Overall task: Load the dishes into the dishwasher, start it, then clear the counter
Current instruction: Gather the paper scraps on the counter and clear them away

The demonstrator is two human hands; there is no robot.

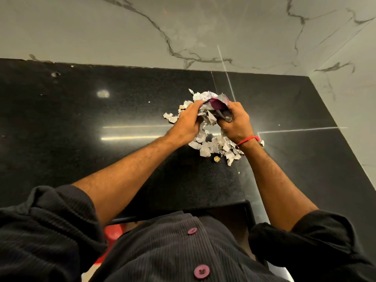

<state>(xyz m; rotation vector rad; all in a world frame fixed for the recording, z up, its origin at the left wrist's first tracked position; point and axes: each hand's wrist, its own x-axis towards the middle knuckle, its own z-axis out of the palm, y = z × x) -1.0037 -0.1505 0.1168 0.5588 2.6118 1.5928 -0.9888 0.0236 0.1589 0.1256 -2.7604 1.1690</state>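
Observation:
A heap of torn, crumpled paper scraps (213, 145) lies on the black stone counter (101, 110). My left hand (186, 123) and my right hand (236, 123) face each other over the heap, fingers curled round a bunch of scraps and a purple-and-silver wrapper (215, 103) held between them. More scraps (171, 117) lie loose to the left of my left hand and below both wrists. A small round yellowish crumb (216, 158) sits at the near edge of the heap.
A white marble-patterned wall (183, 27) backs the counter and turns a corner at the right (350, 94). Something red (113, 233) shows below the counter's front edge, beside my dark shirt.

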